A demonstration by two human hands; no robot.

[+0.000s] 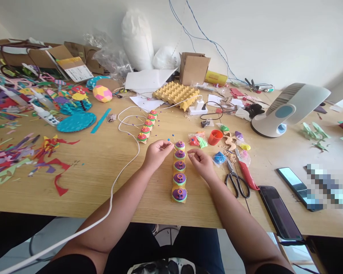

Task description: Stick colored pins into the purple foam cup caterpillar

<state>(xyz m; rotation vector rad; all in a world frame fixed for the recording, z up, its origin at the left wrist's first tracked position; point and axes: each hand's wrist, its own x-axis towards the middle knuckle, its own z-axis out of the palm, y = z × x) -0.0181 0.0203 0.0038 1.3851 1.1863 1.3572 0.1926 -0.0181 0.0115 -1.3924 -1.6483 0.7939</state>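
On a pale wooden surface [153,207], between a person's two bare hands, stands a row of five joined yellow carton cups [179,167] with purple domed tops, mint-green bands and small orange rings. It runs straight away from the person. The left hand [159,154], beside the row's far end, has its thumb and fingers pinched on a thin pale stick with a blue tip [169,140]. The right hand [201,163] is loosely curled just right of the second cup from the far end; whether it grips anything cannot be told. Farther off to the left sits a similar row of red-and-green carton cups [146,126]. Right of the right hand lie black-handled metal scissors [236,182], with a red plastic cup [215,137] beyond them.
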